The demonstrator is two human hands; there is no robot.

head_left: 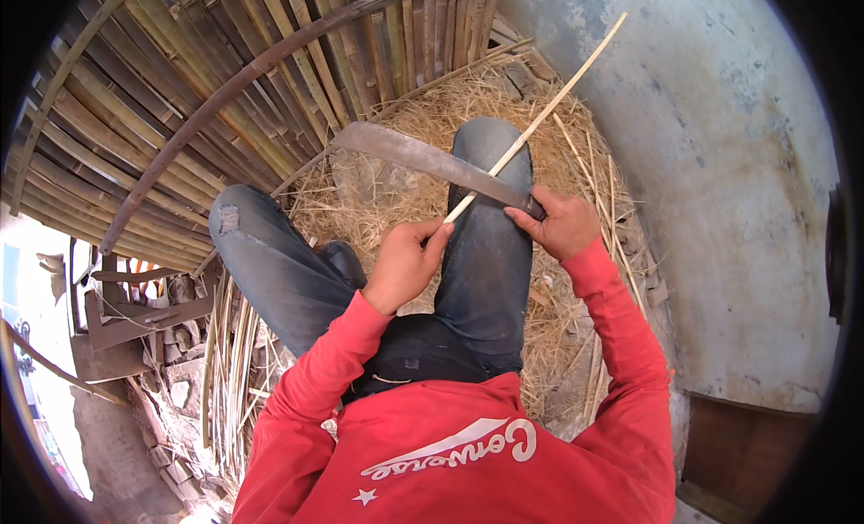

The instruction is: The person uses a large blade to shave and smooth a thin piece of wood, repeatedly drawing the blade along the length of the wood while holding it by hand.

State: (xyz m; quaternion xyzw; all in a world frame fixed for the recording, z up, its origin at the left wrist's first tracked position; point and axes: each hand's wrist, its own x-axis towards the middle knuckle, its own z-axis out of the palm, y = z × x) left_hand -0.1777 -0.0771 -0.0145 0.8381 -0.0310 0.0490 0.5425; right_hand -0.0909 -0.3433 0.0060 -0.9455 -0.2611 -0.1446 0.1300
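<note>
My left hand (pixel 409 261) is closed round the near end of a thin, pale bamboo strip (pixel 554 103), which slants up to the far right across my right knee. In my right hand (pixel 565 222) is the handle end of a machete (pixel 409 155), its broad, worn blade pointing to the far left. The blade crosses the strip just above my right thigh and appears to touch it. My right fingers wrap the base of the blade and hide most of the handle.
Fine bamboo shavings (pixel 396 119) cover the ground around my legs. A wall of bamboo poles (pixel 297 65) with a curved crosspiece rises at the far left. A grey plastered wall (pixel 720 164) stands on the right. Split strips (pixel 229 371) lie at the left, beside bricks.
</note>
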